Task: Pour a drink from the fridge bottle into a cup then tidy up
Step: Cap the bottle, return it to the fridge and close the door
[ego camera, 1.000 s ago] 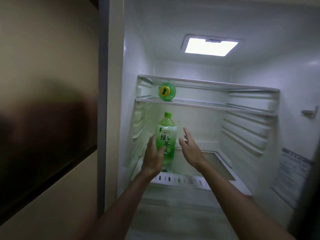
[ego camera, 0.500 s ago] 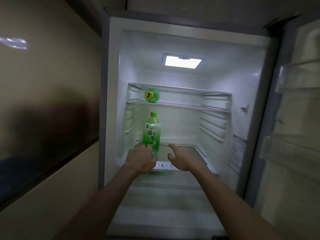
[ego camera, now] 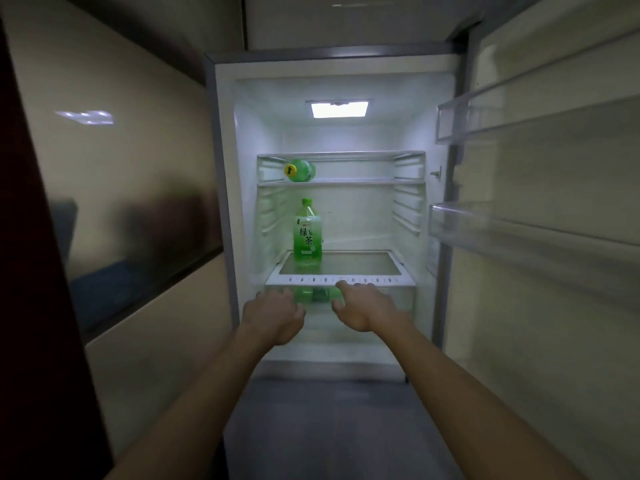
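Two bare hands reach toward the open fridge point(ego camera: 225, 202), the left hand point(ego camera: 273, 315) loosely curled and the right hand point(ego camera: 363, 306) spread flat, neither grasping anything. At twelve o'clock from them the green tea bottle point(ego camera: 307, 233) stands upright on the glass shelf point(ego camera: 363, 265), apart from both hands. Farther up, at twelve o'clock from it, a second green bottle point(ego camera: 300, 170) lies on its side on the upper shelf point(ego camera: 363, 181).

Single head view, standing before open fridge point(ego camera: 332, 216), facing straight in, slightly downward. Near: both forearms reach in from bottom edge. Door point(ego camera: 540, 202) fills right side, wall point(ego camera: 121, 168) left.
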